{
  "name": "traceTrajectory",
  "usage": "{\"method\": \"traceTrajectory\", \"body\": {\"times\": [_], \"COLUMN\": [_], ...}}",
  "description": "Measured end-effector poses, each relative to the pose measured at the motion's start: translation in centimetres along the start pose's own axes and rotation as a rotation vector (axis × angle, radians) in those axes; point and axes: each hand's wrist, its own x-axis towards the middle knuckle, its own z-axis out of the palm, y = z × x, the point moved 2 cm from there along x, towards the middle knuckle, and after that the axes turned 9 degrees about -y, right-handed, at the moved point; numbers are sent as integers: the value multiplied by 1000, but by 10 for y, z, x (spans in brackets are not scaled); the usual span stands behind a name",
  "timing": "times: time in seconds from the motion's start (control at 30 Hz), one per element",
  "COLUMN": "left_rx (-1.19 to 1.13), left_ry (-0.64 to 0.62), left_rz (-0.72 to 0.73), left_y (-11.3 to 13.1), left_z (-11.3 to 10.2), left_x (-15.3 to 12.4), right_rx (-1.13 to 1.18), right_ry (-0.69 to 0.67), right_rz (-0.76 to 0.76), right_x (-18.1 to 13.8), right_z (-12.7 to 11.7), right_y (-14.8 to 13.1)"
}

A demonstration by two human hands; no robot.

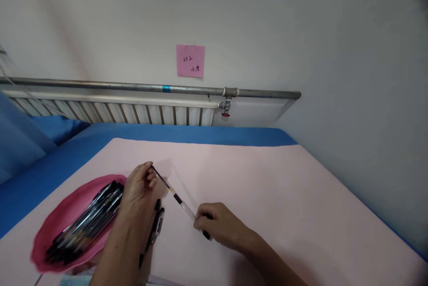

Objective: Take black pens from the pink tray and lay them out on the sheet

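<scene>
My left hand (142,179) pinches the end of a thin dark ink refill (161,177). The refill slants down to the right, in line with a clear pen barrel (187,210) that has a black grip. My right hand (217,223) is closed around the barrel's other end, and a black tip shows below the fingers. A second black piece shows between those fingers; I cannot make out what it is. Beside my left forearm, a black pen (149,237) and another pen with a clip (158,226) lie on the pink tabletop (284,206).
A pink basket (43,232) at the left holds a bundle of several dark pens (88,219). Blue cloth (187,132) shows around the pink surface. Behind stand a white radiator (133,110), a metal pipe (267,94) and a wall with a pink note (190,60).
</scene>
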Motion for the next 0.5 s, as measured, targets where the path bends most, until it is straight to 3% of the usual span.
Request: {"method": "traceTrajectory", "body": {"times": [0.1,0.2,0.33,0.5], "left_rx": [22,188,490,825], "left_ry": [-6,-21,-156,-251], "left_rz": [-17,-36,-290,-495], "left_y": [5,7,-2,-21], "left_z": [0,-4,-4,6], "left_x": [0,-2,-8,-17], "right_rx": [-88,-108,-79,-206], "right_ry": [-14,41,135,235], "right_rz": [26,87,116,-12], "right_x": [-7,-7,0,7], "right_z": [0,-1,2,11], "right_y": [-4,-1,11,22]}}
